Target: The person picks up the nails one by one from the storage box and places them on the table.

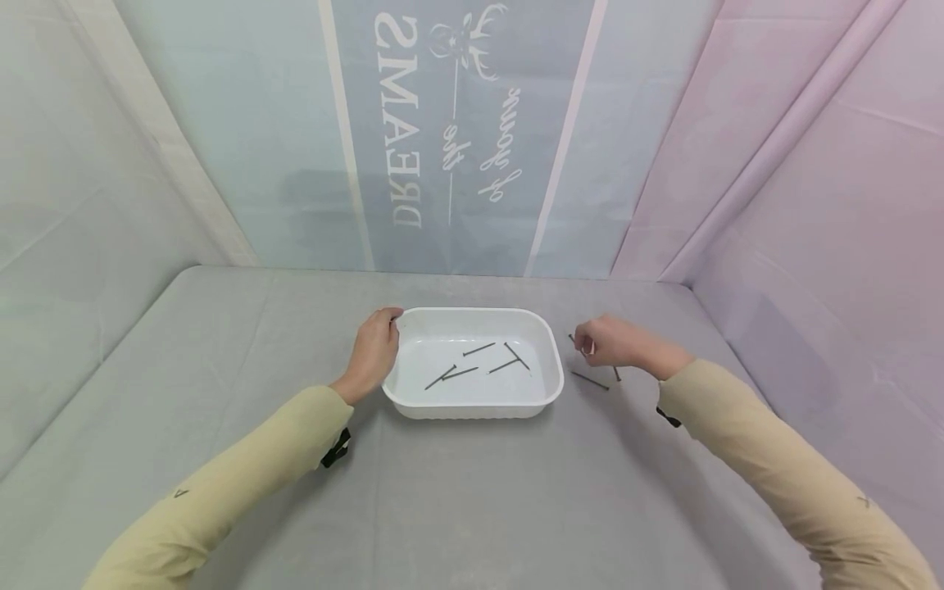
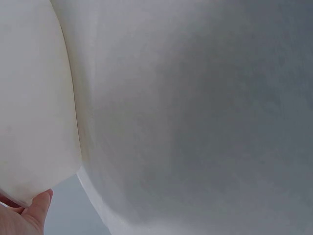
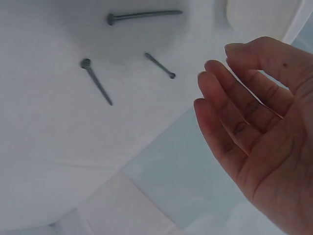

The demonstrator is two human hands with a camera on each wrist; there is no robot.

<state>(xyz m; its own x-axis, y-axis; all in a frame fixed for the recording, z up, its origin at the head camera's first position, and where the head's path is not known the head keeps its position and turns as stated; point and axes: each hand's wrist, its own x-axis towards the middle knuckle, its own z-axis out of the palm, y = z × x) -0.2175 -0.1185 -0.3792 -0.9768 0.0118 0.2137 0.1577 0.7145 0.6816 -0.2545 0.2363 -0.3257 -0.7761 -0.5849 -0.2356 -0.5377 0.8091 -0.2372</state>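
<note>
A white rectangular tray (image 1: 472, 405) stands on the grey-covered table, holding several long dark nails or screws (image 1: 479, 349); which kind cannot be made out. My left hand (image 1: 372, 352) grips the tray's left rim, its thumb outside in the left wrist view, where the tray wall (image 2: 39, 98) hides the other fingers. To the right of the tray, my right hand (image 1: 608, 340) hovers above loose fasteners of the same sort. Seen from the right wrist, its fingers bend softly and nothing lies between them. Three loose pieces, one of them a headed piece (image 3: 97, 81), lie beside that hand.
Grey cloth (image 1: 472, 492) covers the table. Behind it hangs a printed fabric backdrop (image 1: 280, 123) with mirrored lettering. Pale fabric walls (image 1: 833, 246) stand at both sides.
</note>
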